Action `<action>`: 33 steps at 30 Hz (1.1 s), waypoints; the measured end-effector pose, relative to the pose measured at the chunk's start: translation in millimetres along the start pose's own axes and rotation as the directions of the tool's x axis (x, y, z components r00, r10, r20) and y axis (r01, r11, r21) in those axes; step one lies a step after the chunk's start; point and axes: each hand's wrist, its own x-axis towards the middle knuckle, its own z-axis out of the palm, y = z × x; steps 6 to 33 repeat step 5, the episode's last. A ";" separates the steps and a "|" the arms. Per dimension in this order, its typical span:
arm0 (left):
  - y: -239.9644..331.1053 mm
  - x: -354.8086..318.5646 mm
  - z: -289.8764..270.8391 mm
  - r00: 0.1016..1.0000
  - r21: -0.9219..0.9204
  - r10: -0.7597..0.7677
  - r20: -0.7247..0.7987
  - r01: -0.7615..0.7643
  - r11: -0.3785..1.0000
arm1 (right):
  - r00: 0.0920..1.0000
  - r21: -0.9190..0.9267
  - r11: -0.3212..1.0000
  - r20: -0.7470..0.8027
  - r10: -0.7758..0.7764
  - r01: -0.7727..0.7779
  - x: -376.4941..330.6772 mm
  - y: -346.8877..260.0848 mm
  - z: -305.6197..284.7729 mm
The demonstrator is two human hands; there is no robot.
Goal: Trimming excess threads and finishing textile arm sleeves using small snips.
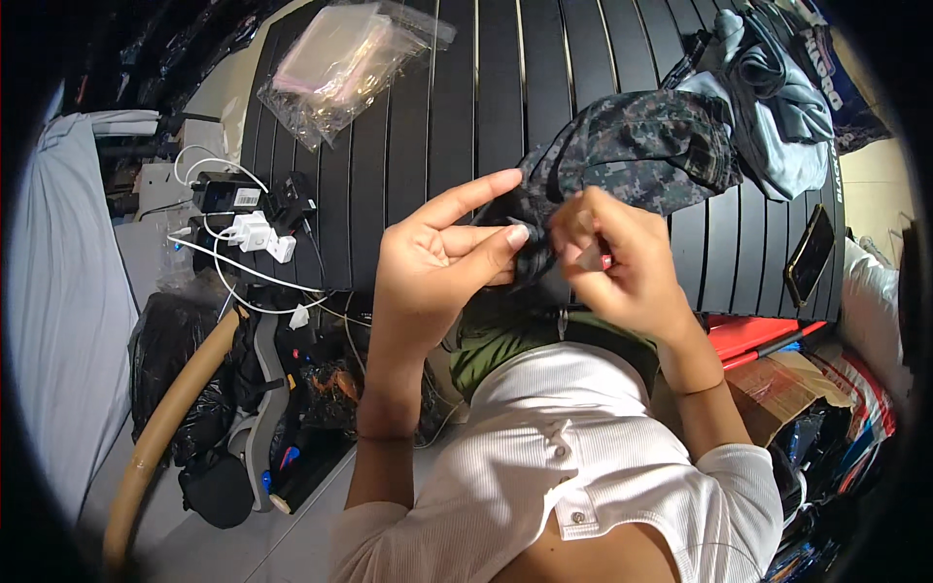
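Both hands pinch the camouflage cloth (632, 146) at mid-frame, left hand (442, 253) and right hand (607, 257) together; it trails toward upper right.

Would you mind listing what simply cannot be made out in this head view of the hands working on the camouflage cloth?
- The small red-tipped thing in the right hand: mostly hidden by its fingers.
- The edge of the camouflage cloth pinched by the left hand: covered by both hands.
- What the clear plastic bag holds: blurred by glare.
- The dark phone: screen too small.
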 end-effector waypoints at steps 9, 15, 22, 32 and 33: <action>0.7 -5.4 -4.9 0.998 0.078 0.010 -0.061 -0.005 0.997 | 0.985 0.342 0.940 -0.166 0.053 0.007 0.4 8.7 -0.2; 0.7 -5.4 -4.9 0.998 0.078 0.010 -0.061 -0.005 0.997 | 0.985 0.342 0.940 -0.166 0.053 0.007 0.4 8.7 -0.2; 0.7 -5.4 -4.9 0.998 0.078 0.010 -0.061 -0.005 0.997 | 0.985 0.342 0.940 -0.166 0.053 0.007 0.4 8.7 -0.2; 0.7 -5.4 -4.9 0.998 0.078 0.010 -0.061 -0.005 0.997 | 0.985 0.342 0.940 -0.166 0.053 0.007 0.4 8.7 -0.2; 0.7 -5.4 -4.9 0.998 0.078 0.010 -0.061 -0.005 0.997 | 0.985 0.342 0.940 -0.166 0.053 0.007 0.4 8.7 -0.2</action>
